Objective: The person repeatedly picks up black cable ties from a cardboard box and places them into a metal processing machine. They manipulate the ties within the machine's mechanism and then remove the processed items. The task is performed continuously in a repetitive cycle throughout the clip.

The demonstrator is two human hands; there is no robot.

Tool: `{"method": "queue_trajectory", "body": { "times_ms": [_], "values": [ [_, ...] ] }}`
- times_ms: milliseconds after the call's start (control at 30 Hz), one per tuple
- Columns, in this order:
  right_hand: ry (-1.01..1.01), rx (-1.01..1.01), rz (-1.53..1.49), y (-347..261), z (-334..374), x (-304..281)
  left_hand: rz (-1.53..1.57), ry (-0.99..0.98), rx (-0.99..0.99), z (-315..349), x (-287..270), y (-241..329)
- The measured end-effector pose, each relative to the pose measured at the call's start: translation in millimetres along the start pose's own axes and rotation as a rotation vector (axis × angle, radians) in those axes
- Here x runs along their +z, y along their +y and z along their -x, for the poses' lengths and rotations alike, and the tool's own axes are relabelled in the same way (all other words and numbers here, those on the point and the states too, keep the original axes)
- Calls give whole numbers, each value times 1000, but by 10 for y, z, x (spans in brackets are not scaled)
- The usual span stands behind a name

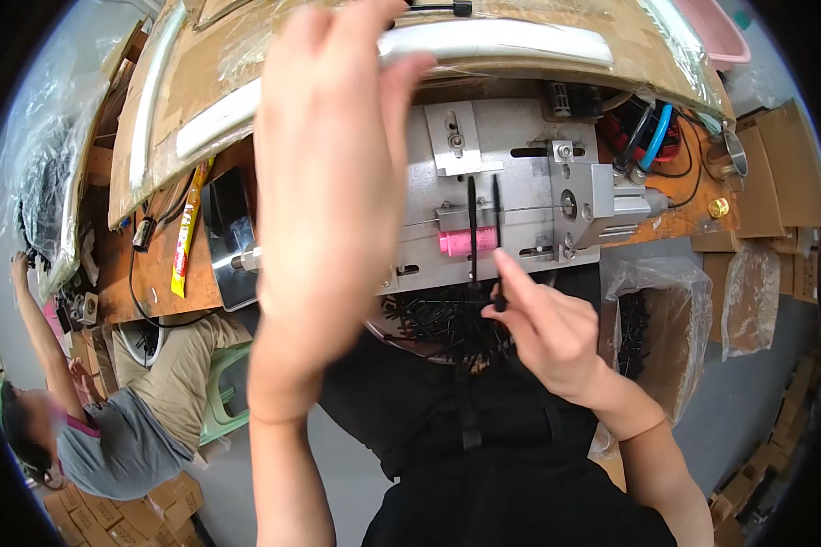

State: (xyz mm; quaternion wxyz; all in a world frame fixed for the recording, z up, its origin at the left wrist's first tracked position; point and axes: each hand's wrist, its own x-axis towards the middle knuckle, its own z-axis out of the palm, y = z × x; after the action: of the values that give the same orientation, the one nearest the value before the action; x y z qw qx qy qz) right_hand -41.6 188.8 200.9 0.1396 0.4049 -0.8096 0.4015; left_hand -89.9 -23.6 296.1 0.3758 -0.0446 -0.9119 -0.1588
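My right hand [556, 337] pinches the knobbed lower end of a thin black rod [498, 223], which points away from me over a metal jig plate [520, 137]. Beside it, to the left, a second black rod [472, 228] lies across the jig with no hand on it. A pink cylinder [465, 242] sits on the plate close to both rods. My left hand [328, 155], somewhat blurred, is raised over the jig's left side and the cardboard shelf, thumb apart from the fingers. Just past its fingertips is another black part [440, 9]; contact is unclear.
A pneumatic cylinder block [602, 205] with hoses stands at the jig's right. Black rods [447, 319] are heaped below its front edge. The cardboard shelf [228, 55] overhangs the bench. A yellow packet [188, 237] lies at left. Another person [128, 428] sits at far left.
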Motion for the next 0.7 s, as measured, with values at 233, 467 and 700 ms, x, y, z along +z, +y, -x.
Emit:
{"method": "queue_trajectory", "body": {
  "times_ms": [233,467,700],
  "values": [
    [-30,-19,-19,35,-41,219,31,-380,-287,-539,-242,5],
    [-171,-95,15,-82,-357,-184,448,-481,-417,-1043,-574,-904],
    [209,-392,337,222,-1668,-442,898,-131,-466,-1026,-680,-975]
  ]
}}
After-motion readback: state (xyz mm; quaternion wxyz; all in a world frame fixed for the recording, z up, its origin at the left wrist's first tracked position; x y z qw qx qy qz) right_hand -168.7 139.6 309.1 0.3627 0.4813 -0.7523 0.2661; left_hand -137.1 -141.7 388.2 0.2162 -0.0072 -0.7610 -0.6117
